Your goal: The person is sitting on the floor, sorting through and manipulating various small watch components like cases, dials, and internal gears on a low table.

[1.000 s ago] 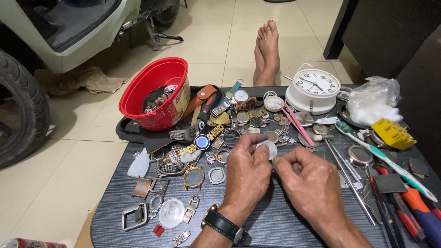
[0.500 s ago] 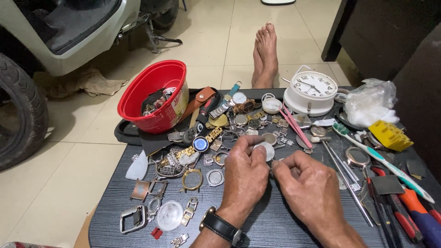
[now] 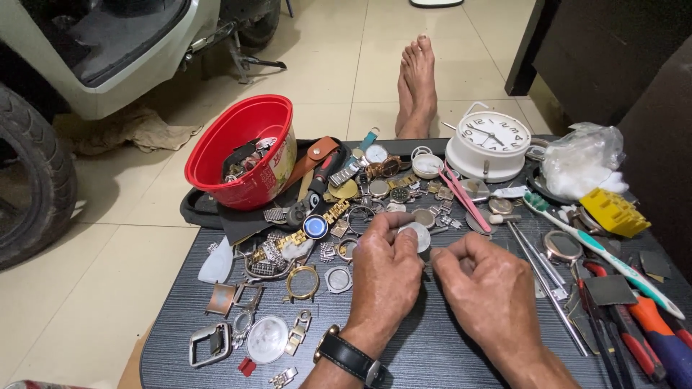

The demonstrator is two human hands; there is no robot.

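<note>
Cluttered table (image 3: 447,353), bare near edge; left hand (image 3: 386,277) fingers apparently pinching round watch part (image 3: 417,235).

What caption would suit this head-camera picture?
Left hand holds a small round watch part, right hand beside it, above a table strewn with watch pieces.

Crumpled clear plastic bag (image 3: 581,160) at the table's far right, beside a round white clock face (image 3: 494,132).

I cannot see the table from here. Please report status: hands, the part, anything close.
Left hand pinches a small round silver watch part in its fingers. Right hand closed beside it, contents hidden. Loose watch cases crowd the left side.
</note>
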